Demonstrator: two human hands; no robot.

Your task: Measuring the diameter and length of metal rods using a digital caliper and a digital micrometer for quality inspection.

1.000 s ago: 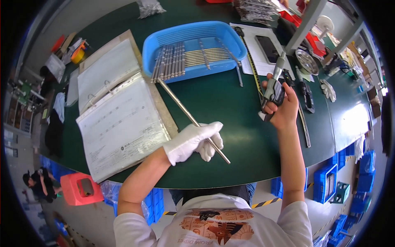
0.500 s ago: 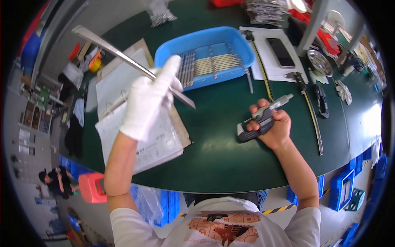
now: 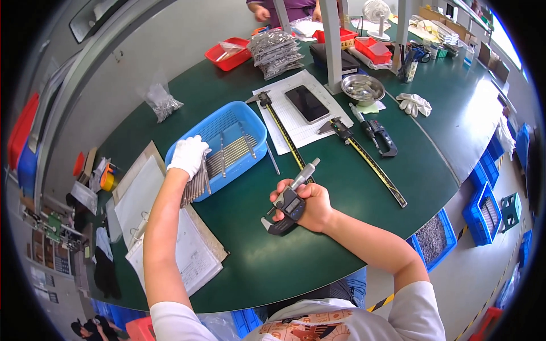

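Note:
My left hand [image 3: 189,154], in a white glove, is inside the left end of the blue plastic basket [image 3: 242,171]. Its fingers bend down over a bundle of grey metal rods [image 3: 196,184], and their tips are hidden, so what they grip cannot be made out. Paler rods [image 3: 230,153] lie side by side further right in the basket, with a few single rods across them. Bare and closed, my right hand [image 3: 313,207] holds a digital micrometer [image 3: 291,203] above the table, its dark frame toward the lower left and its silver thimble toward the upper right.
Two calipers [image 3: 284,131] [image 3: 369,159], a phone [image 3: 307,103] on paper sheets and a second micrometer [image 3: 378,136] lie to the right. Behind them stands a metal bowl [image 3: 363,90]. An open binder [image 3: 170,238] is at left. Across the table is another person's hand [image 3: 261,13].
My left hand, which held a long metal strip raised over the binder, has moved down into the basket. The micrometer stays in my right hand. The view has turned toward the right.

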